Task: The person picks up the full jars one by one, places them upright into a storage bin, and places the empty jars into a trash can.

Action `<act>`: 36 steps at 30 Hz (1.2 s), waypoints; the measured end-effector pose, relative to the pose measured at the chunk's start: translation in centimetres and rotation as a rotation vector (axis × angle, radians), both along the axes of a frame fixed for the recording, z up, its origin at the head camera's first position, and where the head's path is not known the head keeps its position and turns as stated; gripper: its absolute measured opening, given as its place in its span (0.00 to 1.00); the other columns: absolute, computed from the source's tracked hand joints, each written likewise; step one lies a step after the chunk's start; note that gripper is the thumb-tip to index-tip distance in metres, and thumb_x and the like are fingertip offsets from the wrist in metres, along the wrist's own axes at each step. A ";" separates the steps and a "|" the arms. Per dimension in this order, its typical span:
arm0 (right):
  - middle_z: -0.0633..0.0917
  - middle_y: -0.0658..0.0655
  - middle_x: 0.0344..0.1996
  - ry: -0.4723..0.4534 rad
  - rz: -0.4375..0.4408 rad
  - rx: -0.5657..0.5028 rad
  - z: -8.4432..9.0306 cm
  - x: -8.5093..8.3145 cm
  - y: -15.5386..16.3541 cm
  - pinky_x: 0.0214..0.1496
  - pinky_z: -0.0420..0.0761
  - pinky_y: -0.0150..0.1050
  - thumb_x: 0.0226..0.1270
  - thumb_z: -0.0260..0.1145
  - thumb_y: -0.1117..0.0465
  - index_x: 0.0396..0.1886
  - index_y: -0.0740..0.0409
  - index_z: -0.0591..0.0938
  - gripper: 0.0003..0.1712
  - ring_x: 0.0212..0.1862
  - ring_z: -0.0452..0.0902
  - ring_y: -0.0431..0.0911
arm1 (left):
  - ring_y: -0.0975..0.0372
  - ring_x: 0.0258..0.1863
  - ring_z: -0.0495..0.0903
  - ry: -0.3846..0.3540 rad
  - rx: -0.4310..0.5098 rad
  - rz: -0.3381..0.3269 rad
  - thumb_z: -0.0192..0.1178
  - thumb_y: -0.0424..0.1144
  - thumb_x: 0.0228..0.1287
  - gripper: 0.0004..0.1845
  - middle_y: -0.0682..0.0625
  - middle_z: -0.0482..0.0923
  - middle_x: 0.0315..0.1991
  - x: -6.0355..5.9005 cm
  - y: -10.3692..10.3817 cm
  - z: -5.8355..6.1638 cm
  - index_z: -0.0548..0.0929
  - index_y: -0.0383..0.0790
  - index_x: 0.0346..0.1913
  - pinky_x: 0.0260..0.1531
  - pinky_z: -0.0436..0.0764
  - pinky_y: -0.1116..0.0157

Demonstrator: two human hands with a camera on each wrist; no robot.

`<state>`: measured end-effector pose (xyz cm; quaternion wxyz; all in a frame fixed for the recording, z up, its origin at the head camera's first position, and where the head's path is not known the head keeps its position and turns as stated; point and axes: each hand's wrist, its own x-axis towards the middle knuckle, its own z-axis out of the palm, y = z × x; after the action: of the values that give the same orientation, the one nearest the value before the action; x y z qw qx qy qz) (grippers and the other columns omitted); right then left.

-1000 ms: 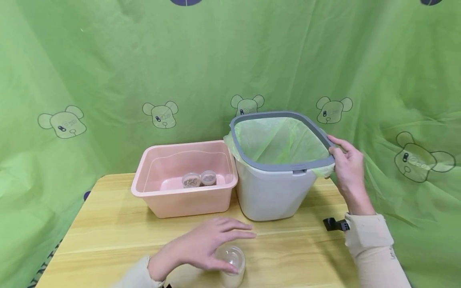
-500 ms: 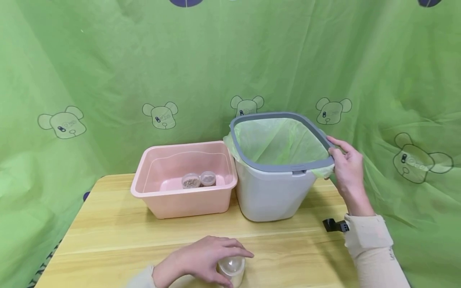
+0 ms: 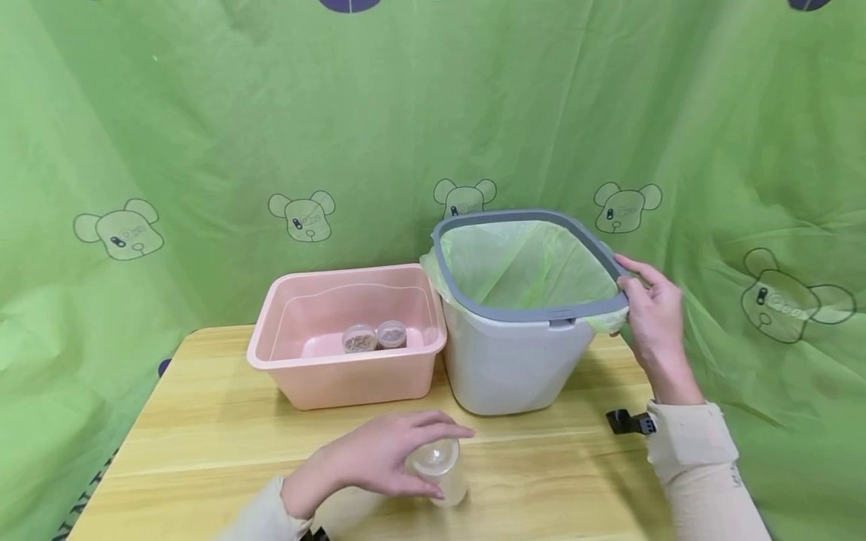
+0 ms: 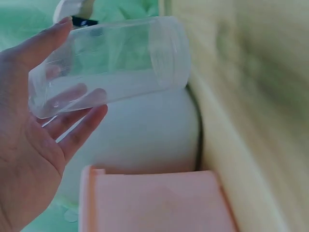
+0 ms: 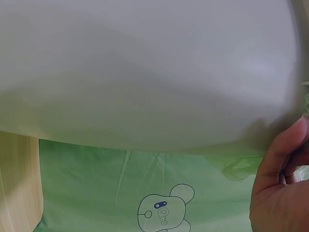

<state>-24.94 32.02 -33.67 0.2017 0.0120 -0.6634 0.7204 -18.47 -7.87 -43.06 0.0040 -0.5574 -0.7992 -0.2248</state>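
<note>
My left hand holds a clear plastic jar between thumb and fingers, near the front of the table. In the left wrist view the jar looks see-through, and its frosted, lid-like end faces the tabletop. On the right, my right hand pinches the grey rim of a pale bin lined with a thin green bag. The right wrist view shows that thumb and fingers at the bin's edge, partly cut off by the frame.
A pink plastic basin stands left of the bin, close against it. Inside it are two small clear tubs, one with brownish bits and another beside it. A green printed cloth hangs behind the wooden table.
My left hand came down around the jar, took hold of it and has moved it forward, away from the front edge. The right hand has stayed on the bin's rim.
</note>
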 end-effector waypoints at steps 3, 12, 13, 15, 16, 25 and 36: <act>0.89 0.56 0.25 0.005 0.003 -0.001 0.1 0.0 0.0 0.08 0.75 0.35 0.78 0.56 0.68 0.73 0.65 0.72 0.26 0.13 0.77 0.42 | 0.65 0.61 0.81 0.019 0.052 0.021 0.72 0.58 0.62 0.42 0.57 0.74 0.70 -0.4 0.0 1.3 0.68 0.53 0.76 0.61 0.81 0.68; 0.89 0.56 0.24 0.008 0.003 0.010 -0.1 0.0 0.0 0.08 0.75 0.35 0.78 0.55 0.68 0.73 0.66 0.72 0.26 0.12 0.77 0.42 | 0.56 0.66 0.77 0.129 0.327 0.045 0.76 0.50 0.58 0.43 0.46 0.72 0.70 -2.0 -1.2 5.8 0.71 0.45 0.75 0.66 0.80 0.60; 0.89 0.56 0.24 0.009 0.002 0.011 -0.1 0.0 0.0 0.08 0.75 0.35 0.78 0.55 0.68 0.73 0.66 0.72 0.26 0.12 0.77 0.42 | 0.55 0.66 0.77 0.136 0.363 0.052 0.77 0.49 0.57 0.43 0.46 0.72 0.69 -2.1 -1.4 6.4 0.71 0.44 0.75 0.67 0.79 0.58; 0.89 0.56 0.24 0.008 -0.001 0.016 0.0 0.0 0.0 0.08 0.75 0.35 0.78 0.55 0.67 0.73 0.66 0.72 0.26 0.12 0.77 0.42 | 0.55 0.67 0.75 0.140 0.422 0.081 0.78 0.47 0.55 0.44 0.46 0.73 0.68 -2.3 -1.8 7.5 0.72 0.44 0.74 0.69 0.77 0.54; 0.89 0.56 0.24 0.009 -0.002 0.016 0.0 0.0 0.0 0.08 0.76 0.36 0.78 0.55 0.67 0.73 0.66 0.72 0.26 0.12 0.77 0.42 | 0.55 0.66 0.76 0.133 0.449 0.096 0.78 0.46 0.54 0.44 0.46 0.73 0.68 -2.4 -1.9 8.0 0.72 0.44 0.74 0.68 0.78 0.53; 0.88 0.57 0.23 0.010 0.003 -0.001 0.1 0.0 0.0 0.08 0.75 0.36 0.78 0.55 0.68 0.72 0.65 0.73 0.25 0.12 0.77 0.42 | 0.55 0.64 0.76 0.137 0.681 0.156 0.64 0.59 0.70 0.39 0.39 0.73 0.67 -3.3 -3.3 11.8 0.70 0.38 0.73 0.69 0.77 0.58; 0.89 0.56 0.24 0.017 -0.001 -0.005 -0.1 -0.2 0.1 0.07 0.74 0.35 0.78 0.56 0.68 0.72 0.65 0.73 0.25 0.12 0.77 0.42 | 0.57 0.56 0.83 0.177 0.897 0.089 0.61 0.52 0.75 0.37 0.30 0.68 0.69 -5.2 -2.6 15.1 0.63 0.27 0.71 0.56 0.86 0.59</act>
<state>-25.10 32.11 -33.78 0.2080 0.0172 -0.6600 0.7217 -23.67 -10.52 -27.92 0.3228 -0.4829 -0.6425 -0.4999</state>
